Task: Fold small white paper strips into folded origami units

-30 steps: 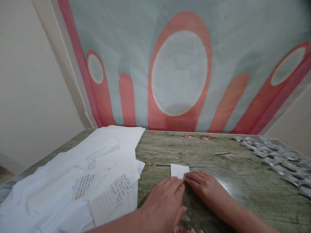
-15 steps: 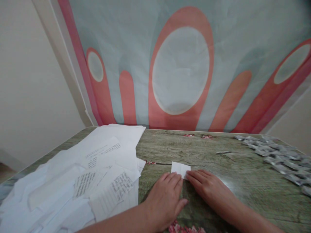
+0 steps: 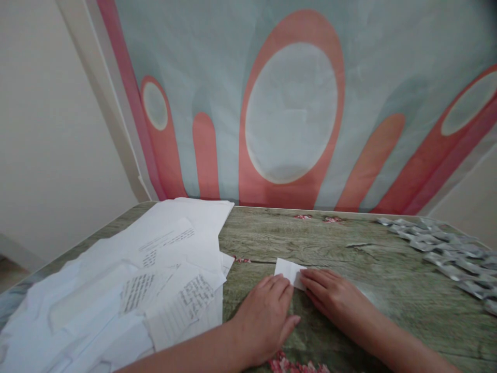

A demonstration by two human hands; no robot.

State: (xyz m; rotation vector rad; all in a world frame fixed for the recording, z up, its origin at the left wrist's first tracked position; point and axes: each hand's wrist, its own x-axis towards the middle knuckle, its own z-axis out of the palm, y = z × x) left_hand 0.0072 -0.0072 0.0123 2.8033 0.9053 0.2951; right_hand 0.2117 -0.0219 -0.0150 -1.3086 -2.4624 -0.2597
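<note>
1 left hand (image 3: 267, 316), 1 right hand (image 3: 334, 292) on paper (image 3: 286, 268), near illegibly lettered sheets (image 3: 180, 311)

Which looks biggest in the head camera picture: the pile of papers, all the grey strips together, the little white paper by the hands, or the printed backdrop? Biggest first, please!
1. Printed backdrop
2. Pile of papers
3. Grey strips together, cut off at the right edge
4. Little white paper, partly covered

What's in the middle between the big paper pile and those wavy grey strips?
In the head view, a small white paper lies between the paper pile and the wavy grey strips, with the left hand and right hand touching it.
</note>
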